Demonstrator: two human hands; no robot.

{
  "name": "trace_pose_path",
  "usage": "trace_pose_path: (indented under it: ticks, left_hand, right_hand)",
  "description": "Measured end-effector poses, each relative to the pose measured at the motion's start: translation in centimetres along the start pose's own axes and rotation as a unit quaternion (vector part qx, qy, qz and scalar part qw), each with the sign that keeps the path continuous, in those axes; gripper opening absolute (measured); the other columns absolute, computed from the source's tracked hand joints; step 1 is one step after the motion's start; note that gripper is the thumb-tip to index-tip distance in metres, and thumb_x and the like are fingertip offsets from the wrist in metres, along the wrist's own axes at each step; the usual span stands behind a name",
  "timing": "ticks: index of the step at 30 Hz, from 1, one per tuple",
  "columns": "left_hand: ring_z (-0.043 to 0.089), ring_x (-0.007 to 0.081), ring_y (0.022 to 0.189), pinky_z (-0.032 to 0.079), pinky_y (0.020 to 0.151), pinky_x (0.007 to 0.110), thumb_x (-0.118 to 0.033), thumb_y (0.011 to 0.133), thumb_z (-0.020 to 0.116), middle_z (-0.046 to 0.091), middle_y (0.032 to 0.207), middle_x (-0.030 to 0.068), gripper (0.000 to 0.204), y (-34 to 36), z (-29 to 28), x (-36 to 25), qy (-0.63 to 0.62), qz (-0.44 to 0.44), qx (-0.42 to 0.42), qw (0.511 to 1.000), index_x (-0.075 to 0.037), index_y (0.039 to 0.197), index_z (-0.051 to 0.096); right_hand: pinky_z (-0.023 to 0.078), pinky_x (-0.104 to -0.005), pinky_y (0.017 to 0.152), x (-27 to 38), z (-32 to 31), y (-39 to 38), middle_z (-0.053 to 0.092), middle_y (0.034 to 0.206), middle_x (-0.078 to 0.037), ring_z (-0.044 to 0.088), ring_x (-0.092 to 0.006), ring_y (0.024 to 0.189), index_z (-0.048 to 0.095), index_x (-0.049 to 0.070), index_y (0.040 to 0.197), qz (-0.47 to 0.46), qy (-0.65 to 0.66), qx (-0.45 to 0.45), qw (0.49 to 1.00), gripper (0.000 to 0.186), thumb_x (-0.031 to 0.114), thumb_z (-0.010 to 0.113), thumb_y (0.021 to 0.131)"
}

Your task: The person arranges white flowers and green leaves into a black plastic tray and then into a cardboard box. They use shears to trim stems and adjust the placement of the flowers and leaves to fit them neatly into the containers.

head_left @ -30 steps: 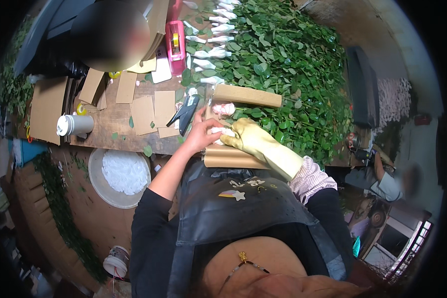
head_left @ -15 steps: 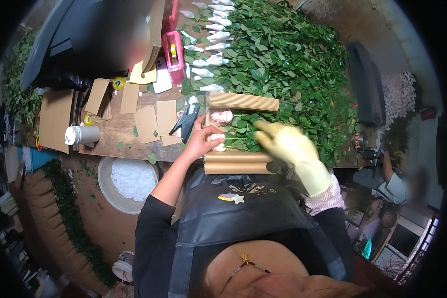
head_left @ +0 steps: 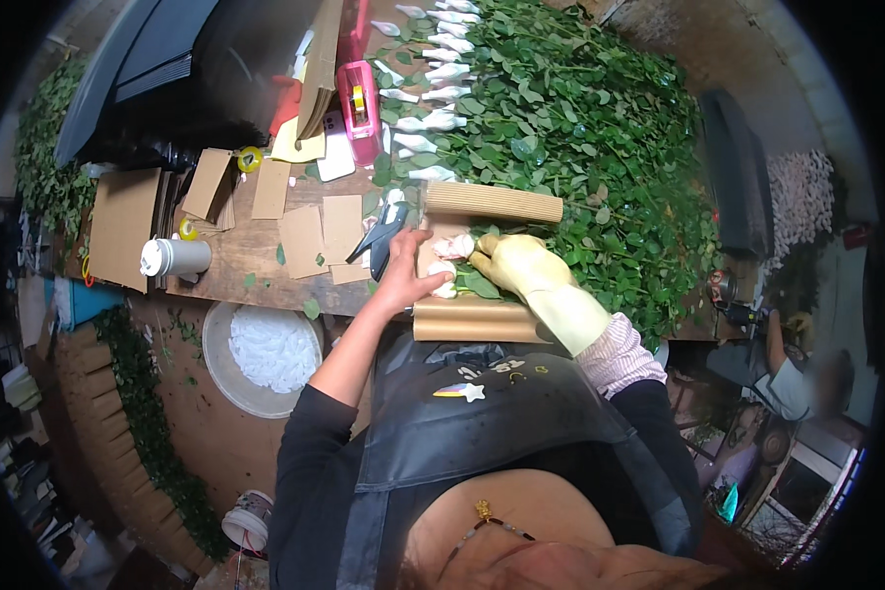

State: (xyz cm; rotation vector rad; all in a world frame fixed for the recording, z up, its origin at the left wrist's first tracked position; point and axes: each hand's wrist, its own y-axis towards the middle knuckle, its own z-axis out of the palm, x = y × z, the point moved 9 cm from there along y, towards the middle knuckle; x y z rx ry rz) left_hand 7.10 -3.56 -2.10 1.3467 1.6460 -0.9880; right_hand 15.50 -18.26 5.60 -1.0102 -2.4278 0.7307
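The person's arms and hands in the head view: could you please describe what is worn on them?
The left hand is bare, its forearm uncovered below a dark sleeve pushed up near the elbow. The right hand wears a long pale-yellow rubber glove, and behind its cuff is a pink-and-white striped sleeve.

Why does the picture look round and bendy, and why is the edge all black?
Head view: a fisheye lens bends straight edges, so the wooden table curves and a black ring frames the round picture. The middle is sharp and evenly lit: the left hand, the yellow-gloved right hand and the corrugated cardboard sheet show clearly. A person at the right rim looks blurred.
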Motion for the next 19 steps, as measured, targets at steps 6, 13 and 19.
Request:
trace_pose_path:
  ticks: [6,13,19]
  left_hand:
    - [0.036,0.0379,0.137,0.033,0.115,0.044,-0.034,0.074,0.088,0.036,0.140,0.0210,0.093,0.0,0.0,0.7,-0.024,-0.016,-0.013,0.999,-0.005,0.142,0.031]
    - [0.027,0.0382,0.145,0.030,0.118,0.045,-0.033,0.075,0.087,0.030,0.146,0.0265,0.080,0.1,0.2,0.1,0.029,-0.008,0.015,0.999,-0.007,0.135,0.041]
    - [0.012,0.0459,0.151,0.023,0.123,0.049,-0.032,0.078,0.084,0.015,0.157,0.0314,0.090,0.8,1.6,2.0,-0.013,-0.084,0.131,0.988,-0.014,0.150,0.033]
  right_hand:
    - [0.055,-0.0490,0.071,1.3,-0.4,1.3,0.074,0.092,-0.014,0.073,-0.0325,0.081,0.066,0.012,0.113,-0.025,-0.032,-0.168,0.985,0.036,0.042,0.058,0.096]
    - [0.055,-0.0478,0.068,2.4,-0.1,2.2,0.070,0.079,-0.014,0.070,-0.0361,0.073,0.067,0.012,0.093,-0.130,-0.006,-0.155,0.979,0.021,0.032,0.063,0.094]
    - [0.056,-0.0466,0.083,3.5,0.1,1.4,0.073,0.097,-0.019,0.073,-0.0379,0.093,0.070,0.010,0.114,-0.118,-0.022,-0.089,0.989,0.030,0.021,0.064,0.087]
